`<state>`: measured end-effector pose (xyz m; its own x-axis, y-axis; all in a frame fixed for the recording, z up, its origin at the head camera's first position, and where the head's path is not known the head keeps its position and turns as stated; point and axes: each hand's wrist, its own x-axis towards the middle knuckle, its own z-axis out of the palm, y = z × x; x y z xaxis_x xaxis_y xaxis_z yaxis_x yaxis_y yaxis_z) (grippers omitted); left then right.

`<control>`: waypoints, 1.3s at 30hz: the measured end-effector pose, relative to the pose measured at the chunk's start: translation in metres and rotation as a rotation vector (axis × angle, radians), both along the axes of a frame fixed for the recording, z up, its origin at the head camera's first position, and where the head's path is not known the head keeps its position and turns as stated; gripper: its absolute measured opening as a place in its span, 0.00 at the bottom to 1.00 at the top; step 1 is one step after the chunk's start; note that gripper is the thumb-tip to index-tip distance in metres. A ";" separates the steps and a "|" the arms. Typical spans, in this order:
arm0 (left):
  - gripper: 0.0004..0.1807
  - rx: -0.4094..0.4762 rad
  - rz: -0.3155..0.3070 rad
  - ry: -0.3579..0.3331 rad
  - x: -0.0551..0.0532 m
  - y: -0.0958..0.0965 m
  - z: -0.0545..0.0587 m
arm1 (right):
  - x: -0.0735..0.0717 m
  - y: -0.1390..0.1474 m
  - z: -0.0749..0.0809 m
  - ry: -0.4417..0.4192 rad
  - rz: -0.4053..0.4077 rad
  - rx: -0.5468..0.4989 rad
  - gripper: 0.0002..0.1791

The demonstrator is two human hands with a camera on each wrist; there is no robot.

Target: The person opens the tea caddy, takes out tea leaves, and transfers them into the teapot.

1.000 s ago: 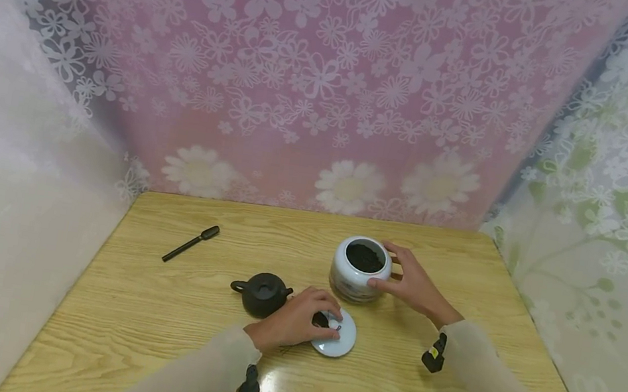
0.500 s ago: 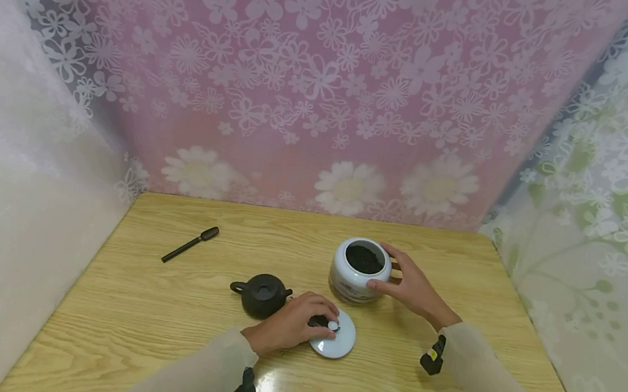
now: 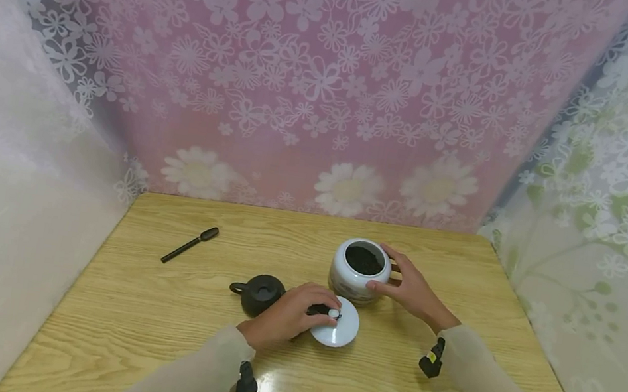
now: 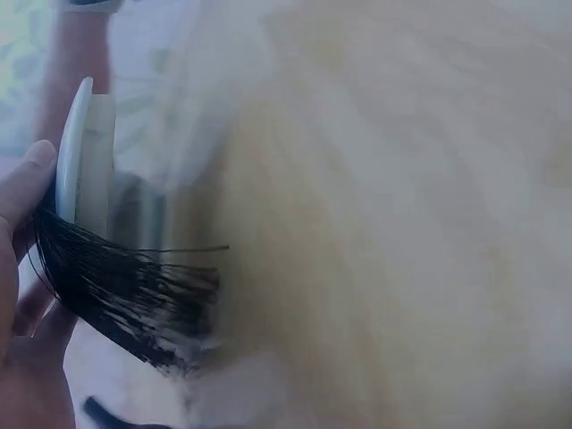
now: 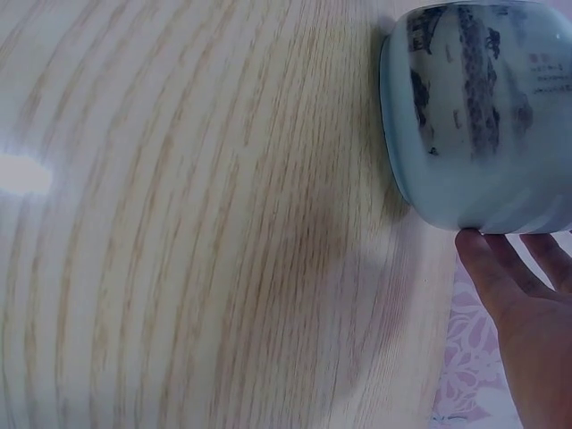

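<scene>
My left hand [image 3: 288, 313] pinches the knob of a white porcelain lid [image 3: 344, 333] in the head view. The lid hangs just in front of the jar, and in the left wrist view its disc [image 4: 73, 161] is seen edge-on, off the table, with a black tassel [image 4: 116, 281] trailing from it. A white lidless jar [image 3: 346, 277] stands upright, dark loose tea leaves [image 3: 364, 260] inside. My right hand [image 3: 414, 292] grips the jar's right side, thumb at the front and fingers behind. Dark painted decoration marks the jar [image 5: 483, 107] in the right wrist view.
A small black teapot [image 3: 263, 294] sits left of the lid, its spout hidden behind my left hand. Farther left lies a black tea scoop [image 3: 189, 245] on the wooden table [image 3: 151, 327]. Flowered curtains [image 3: 317, 89] enclose the back and both sides.
My left hand has raised the lid off the table and moved it slightly toward the jar. The right hand and the jar have stayed in place.
</scene>
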<state>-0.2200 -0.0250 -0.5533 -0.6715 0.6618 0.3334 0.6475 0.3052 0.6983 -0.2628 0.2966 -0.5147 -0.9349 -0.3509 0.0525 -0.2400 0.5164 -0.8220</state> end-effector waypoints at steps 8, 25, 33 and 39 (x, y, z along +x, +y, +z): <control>0.15 0.068 0.100 0.018 -0.012 -0.006 0.038 | 0.000 -0.001 -0.001 0.000 0.000 -0.009 0.56; 0.15 0.095 0.181 0.146 -0.051 0.014 0.093 | 0.000 0.001 -0.002 -0.039 -0.010 -0.002 0.55; 0.15 0.059 0.190 0.182 -0.068 0.041 0.099 | 0.001 0.000 0.001 -0.046 0.019 -0.043 0.54; 0.15 0.018 0.197 0.227 -0.077 0.057 0.093 | 0.002 -0.001 0.003 -0.061 0.019 -0.051 0.54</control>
